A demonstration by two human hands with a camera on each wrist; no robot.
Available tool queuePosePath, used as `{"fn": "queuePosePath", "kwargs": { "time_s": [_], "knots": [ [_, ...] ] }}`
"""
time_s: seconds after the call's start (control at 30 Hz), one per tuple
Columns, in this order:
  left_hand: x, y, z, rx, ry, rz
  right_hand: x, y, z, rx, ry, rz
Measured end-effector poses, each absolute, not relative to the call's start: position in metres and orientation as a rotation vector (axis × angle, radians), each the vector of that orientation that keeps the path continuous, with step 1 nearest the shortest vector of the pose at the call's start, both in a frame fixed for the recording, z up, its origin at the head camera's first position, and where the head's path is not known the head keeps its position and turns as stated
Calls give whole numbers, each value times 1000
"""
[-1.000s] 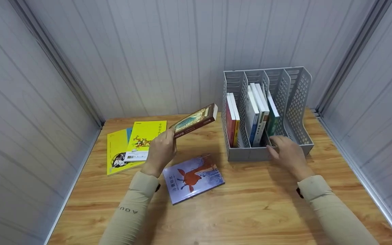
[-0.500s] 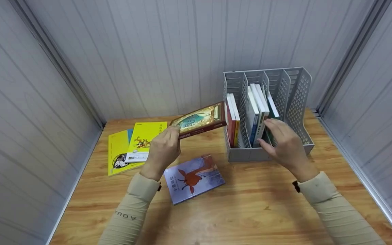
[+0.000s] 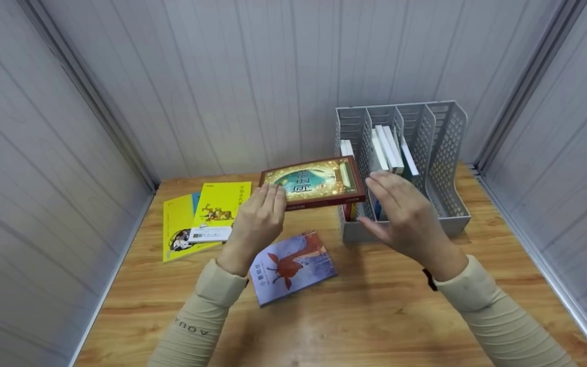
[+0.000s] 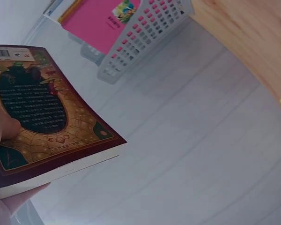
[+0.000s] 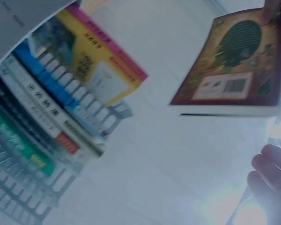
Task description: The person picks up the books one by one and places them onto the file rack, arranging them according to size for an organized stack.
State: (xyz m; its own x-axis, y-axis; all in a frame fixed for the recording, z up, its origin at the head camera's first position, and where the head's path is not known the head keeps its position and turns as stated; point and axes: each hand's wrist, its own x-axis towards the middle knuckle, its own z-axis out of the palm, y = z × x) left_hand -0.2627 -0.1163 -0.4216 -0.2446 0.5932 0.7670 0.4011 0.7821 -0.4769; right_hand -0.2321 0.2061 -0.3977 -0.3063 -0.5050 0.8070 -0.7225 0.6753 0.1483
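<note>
—Clasping the brown book (image 3: 319,184) in the left hand (image 3: 256,221), extended rightward from the grip! Likely readying a handover?
—Perhaps! Gripping nothing with the right hand (image 3: 410,219), just beside its far edge; calls for closing there, probably.

We see a closed, maroon-bordered book (image 3: 321,181), its front cover gold and teal; we find it aloft in the left hand (image 3: 259,220), front cover upward.
</note>
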Motion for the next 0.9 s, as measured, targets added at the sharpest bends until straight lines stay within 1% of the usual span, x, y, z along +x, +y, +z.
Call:
{"fn": "queuePosePath", "kwargs": {
  "time_s": [0.27,0.6,0.9],
  "knots": [
    [-255,-97,-411,-801,-1880,257,-222,174,-388,929,-2063,52],
    [-250,-72,-403,-850,-1812,323,-224,154,-384,783,-2124,-70],
    [-248,-54,-400,-875,-1734,266,-225,143,-381,652,-2211,-66]
  ]
}}
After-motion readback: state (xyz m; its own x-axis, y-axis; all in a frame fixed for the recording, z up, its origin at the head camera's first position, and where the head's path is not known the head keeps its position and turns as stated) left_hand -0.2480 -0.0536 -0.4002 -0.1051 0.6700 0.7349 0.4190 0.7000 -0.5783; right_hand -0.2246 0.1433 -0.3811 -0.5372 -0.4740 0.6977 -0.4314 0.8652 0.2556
